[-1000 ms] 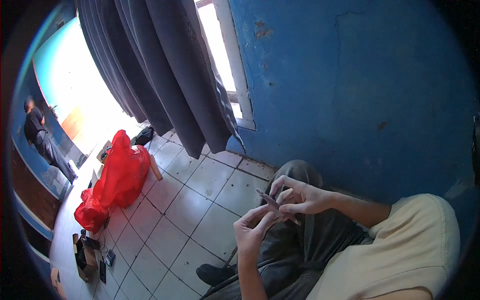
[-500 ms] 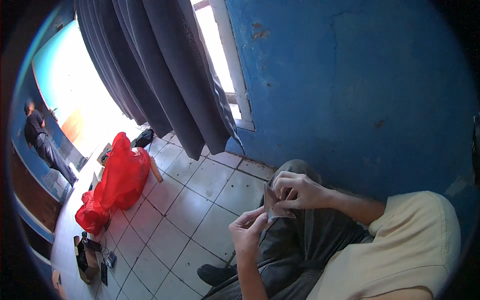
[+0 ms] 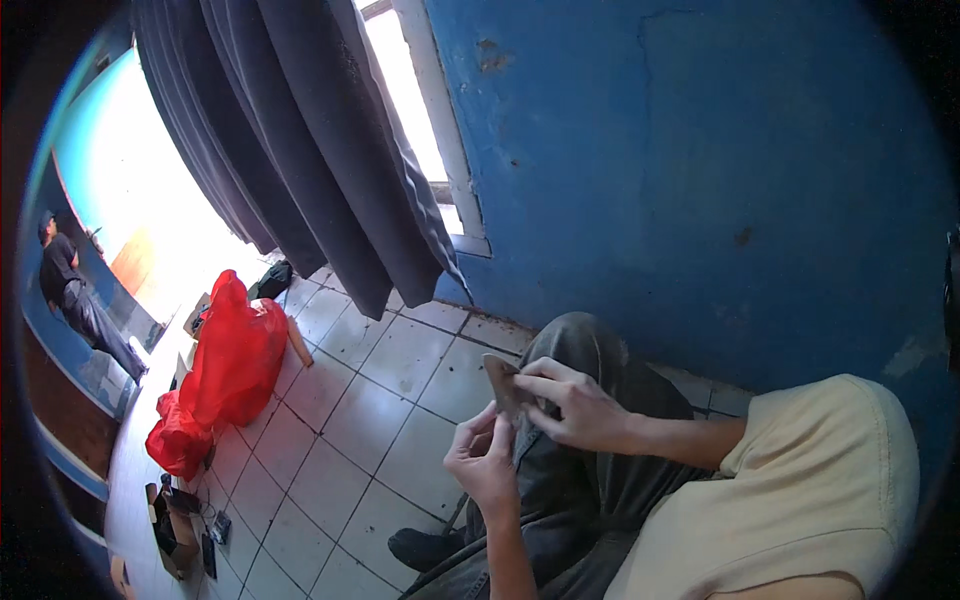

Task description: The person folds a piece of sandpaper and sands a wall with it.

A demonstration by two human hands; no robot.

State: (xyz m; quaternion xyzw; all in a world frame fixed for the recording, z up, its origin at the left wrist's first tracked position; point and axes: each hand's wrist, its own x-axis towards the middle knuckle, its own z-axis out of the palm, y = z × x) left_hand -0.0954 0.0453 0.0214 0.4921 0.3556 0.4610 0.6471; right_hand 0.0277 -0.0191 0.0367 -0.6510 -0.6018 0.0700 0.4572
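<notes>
A small, thin, folded brownish-grey sheet (image 3: 498,376) is held in front of my raised knee; its exact kind does not show. My left hand (image 3: 484,456) pinches its lower end between thumb and fingertips. From the other side, my right hand (image 3: 572,402) grips it with bent fingers, which hide part of the sheet. Both hands hover just over my dark trousers (image 3: 560,480).
A blue wall (image 3: 700,180) with peeling paint stands close ahead and right. A dark curtain (image 3: 310,140) hangs beside the window. Over the white tiled floor (image 3: 370,430) lie a red plastic bag (image 3: 235,350) and an open box (image 3: 172,530). A person (image 3: 80,290) stands far left.
The sheet and my right hand have moved a little left and closer to my left hand. The sheet has turned so its upper edge tips leftward. The whole view has shifted slightly.
</notes>
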